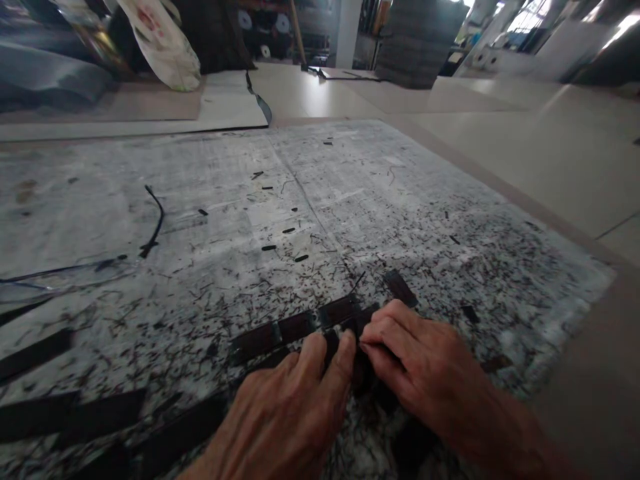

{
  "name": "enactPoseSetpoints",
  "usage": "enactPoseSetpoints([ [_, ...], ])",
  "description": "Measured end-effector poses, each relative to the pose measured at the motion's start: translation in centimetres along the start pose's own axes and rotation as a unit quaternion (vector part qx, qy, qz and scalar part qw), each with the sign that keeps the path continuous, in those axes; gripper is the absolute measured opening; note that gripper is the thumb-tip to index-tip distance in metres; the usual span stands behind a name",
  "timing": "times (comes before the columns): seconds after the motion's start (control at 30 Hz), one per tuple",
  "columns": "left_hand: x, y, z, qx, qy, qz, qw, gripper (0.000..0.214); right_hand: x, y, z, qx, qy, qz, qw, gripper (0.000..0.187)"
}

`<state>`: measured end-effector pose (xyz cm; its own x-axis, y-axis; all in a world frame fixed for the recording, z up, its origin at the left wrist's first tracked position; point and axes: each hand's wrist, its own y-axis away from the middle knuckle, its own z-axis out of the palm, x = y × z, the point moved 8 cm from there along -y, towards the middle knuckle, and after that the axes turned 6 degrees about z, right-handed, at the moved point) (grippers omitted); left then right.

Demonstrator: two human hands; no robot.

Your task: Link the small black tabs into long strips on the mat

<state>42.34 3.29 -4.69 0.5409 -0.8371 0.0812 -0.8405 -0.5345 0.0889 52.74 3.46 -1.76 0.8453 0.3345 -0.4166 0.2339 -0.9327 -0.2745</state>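
Both of my hands meet low in the middle of the view over a worn, scratched grey cutting surface (300, 200). My left hand (290, 407) has its fingers curled, the fingertips pressing on a cluster of dark brown strips (295, 328). My right hand (420, 367) is closed in a pinch on the same dark strips where they overlap. A short dark strip piece (399, 287) lies just beyond my right hand. What lies under my palms is hidden.
More long dark strips (75, 417) lie at the lower left. A thin black cord (155, 223) and small dark offcuts dot the surface. Pale boards (525, 133) extend to the right and back. A white bag (165, 43) and dark stacks stand at the far edge.
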Motion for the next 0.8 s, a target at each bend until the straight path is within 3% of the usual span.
enactPoseSetpoints([
  [0.13, 0.1, -0.1, 0.2, -0.021, 0.006, 0.003, 1.000, 0.060, 2.1, -0.4, -0.6, 0.014, -0.092, 0.114, 0.989, 0.010],
  [0.3, 0.0, 0.1, 0.2, 0.010, -0.004, 0.000, 1.000, 0.057, 3.7, -0.4, -0.8, 0.010, -0.101, 0.196, 0.975, 0.009],
  [0.57, -0.1, -0.1, -0.2, 0.024, -0.008, 0.012, 1.000, 0.054, 3.4, -0.7, -0.7, 0.050, -0.038, 0.177, 0.982, 0.011],
  [0.8, 0.1, 0.1, -0.1, 0.019, -0.011, 0.007, 1.000, 0.053, 3.0, -0.7, -0.3, 0.047, -0.002, 0.153, 0.987, 0.012],
])
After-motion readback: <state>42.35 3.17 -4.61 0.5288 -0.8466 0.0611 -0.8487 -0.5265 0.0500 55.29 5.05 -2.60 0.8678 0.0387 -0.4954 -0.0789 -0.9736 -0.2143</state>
